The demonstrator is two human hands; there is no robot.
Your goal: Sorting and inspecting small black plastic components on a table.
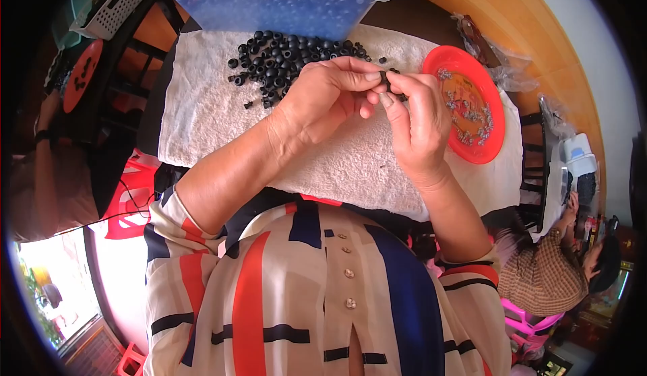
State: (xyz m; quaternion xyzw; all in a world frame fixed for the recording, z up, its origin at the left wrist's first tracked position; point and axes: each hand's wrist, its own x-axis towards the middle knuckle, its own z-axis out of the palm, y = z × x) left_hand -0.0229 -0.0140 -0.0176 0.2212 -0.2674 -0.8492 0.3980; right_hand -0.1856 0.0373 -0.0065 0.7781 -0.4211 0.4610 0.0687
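Note:
Over the white towel (337, 153) my two hands meet, fingertips together. My left hand (330, 89) is closed in a pinch on a small black plastic piece (385, 78). My right hand (418, 113) pinches the same piece from the other side; its exact shape is mostly covered by the fingers. Just beyond my left hand lies a loose pile of small round black plastic caps (283, 59), some with hollow openings facing up. Right of my right hand rests a red oval plate (495, 123) with many small silvery metal parts (475, 123) on it.
A clear bluish bin (276, 9) full of black pieces stands at the towel's far edge. Crumpled clear plastic bags (512, 73) lie at the far right. Other people sit at the left (47, 174) and right (546, 275). A white basket (118, 5) is at the far left.

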